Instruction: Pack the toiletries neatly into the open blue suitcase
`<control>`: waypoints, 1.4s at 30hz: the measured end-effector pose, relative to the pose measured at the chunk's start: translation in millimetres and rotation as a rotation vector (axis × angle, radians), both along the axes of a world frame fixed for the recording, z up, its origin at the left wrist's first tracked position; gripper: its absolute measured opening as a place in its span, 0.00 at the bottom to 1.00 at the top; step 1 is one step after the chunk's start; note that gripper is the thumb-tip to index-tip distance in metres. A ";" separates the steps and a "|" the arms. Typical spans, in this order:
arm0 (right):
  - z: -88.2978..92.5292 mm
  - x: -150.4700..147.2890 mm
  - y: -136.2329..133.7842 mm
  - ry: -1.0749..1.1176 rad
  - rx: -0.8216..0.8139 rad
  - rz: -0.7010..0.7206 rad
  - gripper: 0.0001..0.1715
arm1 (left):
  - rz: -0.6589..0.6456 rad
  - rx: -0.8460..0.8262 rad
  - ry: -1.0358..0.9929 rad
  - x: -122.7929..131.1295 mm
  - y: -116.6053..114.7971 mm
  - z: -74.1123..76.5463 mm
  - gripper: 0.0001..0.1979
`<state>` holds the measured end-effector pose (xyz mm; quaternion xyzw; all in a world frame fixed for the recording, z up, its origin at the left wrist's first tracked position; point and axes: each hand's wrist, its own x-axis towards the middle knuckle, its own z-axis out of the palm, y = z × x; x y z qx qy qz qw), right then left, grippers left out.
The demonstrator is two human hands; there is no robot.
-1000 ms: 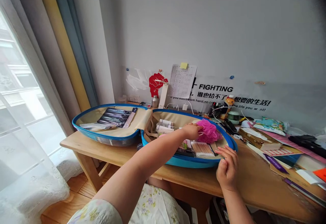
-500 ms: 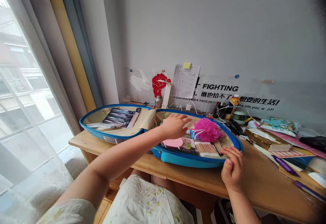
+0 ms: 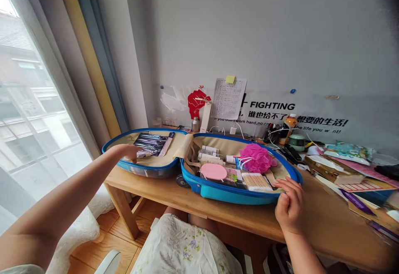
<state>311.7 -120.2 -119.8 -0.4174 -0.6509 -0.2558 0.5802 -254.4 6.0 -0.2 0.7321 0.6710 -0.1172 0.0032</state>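
Note:
A small blue suitcase lies open on a wooden desk. My left hand reaches far left and rests on the near rim of the lid half, next to a black packet; its grip is unclear. My right hand touches the near right rim of the base half with loosely curled fingers, holding nothing. In the base lie a pink bath pouf, a pink oval case, a box of cotton swabs and several white tubes.
The desk's right side is crowded with papers, boxes, a green cup and an orange-capped bottle. A wall with notes and lettering stands behind. Curtains and a window are at left. My lap in floral cloth is under the desk edge.
My left hand left the pink pouf, crossed over the base half and now sits on the lid half's rim. The right hand stayed at the case's right rim. The view shifted left.

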 end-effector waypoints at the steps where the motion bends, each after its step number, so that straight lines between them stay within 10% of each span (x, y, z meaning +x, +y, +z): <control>1: 0.3 0.0 -0.1 -0.001 0.001 0.000 0.21 | 0.046 -0.009 0.053 -2.2 0.3 -4.2 0.37; 8: -0.4 0.8 0.7 -0.024 0.022 0.005 0.19 | 0.104 0.028 0.154 -10.9 -8.4 -10.5 0.22; 19: 0.8 -2.3 -1.6 0.005 -0.008 -0.009 0.21 | 0.079 0.181 0.189 -5.6 -20.3 36.4 0.19; 28: 0.0 -2.7 -1.6 -0.007 0.008 -0.015 0.20 | -0.359 0.453 -0.028 133.8 -35.4 76.7 0.24; 35: -1.9 -1.9 -1.2 -0.023 0.026 0.000 0.18 | -0.682 0.324 -0.119 251.2 -11.8 44.2 0.32; 42: -1.2 -3.0 -3.5 -0.033 0.016 -0.006 0.17 | -0.785 0.210 -0.161 307.4 3.6 8.8 0.30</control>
